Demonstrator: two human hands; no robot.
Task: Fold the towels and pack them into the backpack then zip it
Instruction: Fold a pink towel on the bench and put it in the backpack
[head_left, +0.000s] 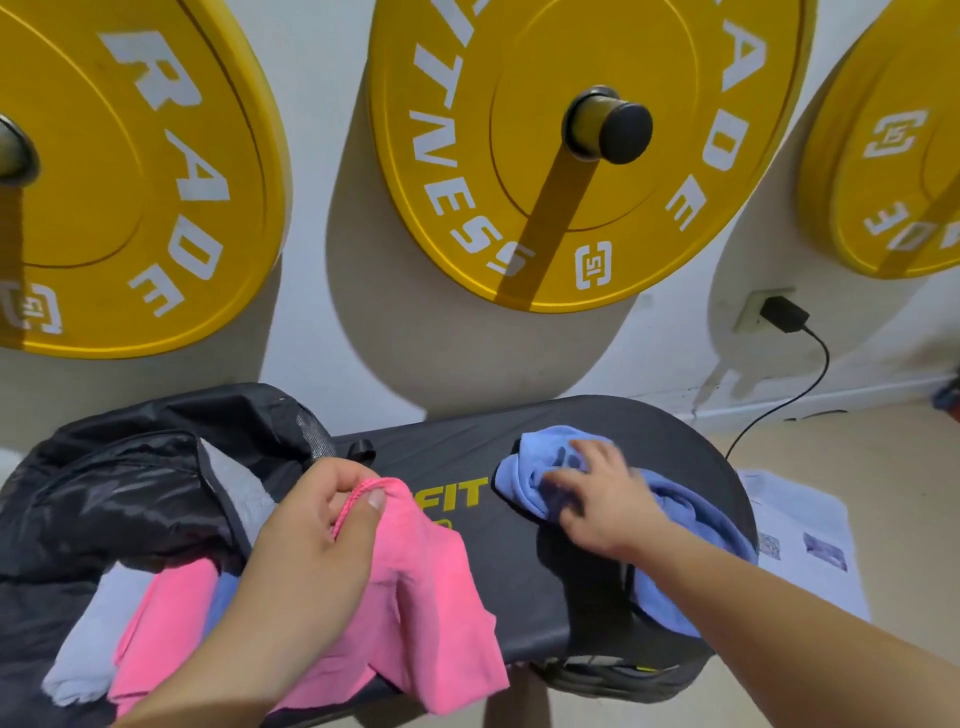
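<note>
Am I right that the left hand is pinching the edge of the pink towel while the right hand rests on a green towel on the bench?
Not quite. In the head view, the towel under the right hand is blue, not green. The rest holds: the left hand pinches the pink towel's edge, over the bench.

Yellow weight plates (582, 145) on wall pegs, black bench (524, 561) below (charger (783, 313) plugged in nearby)

Bare table (519, 561) lies open between the pink towel (415, 571) and the blue towel (670, 514). The black backpack (119, 499) blocks the left end. Yellow plates (571, 156) hang over the far edge.
</note>
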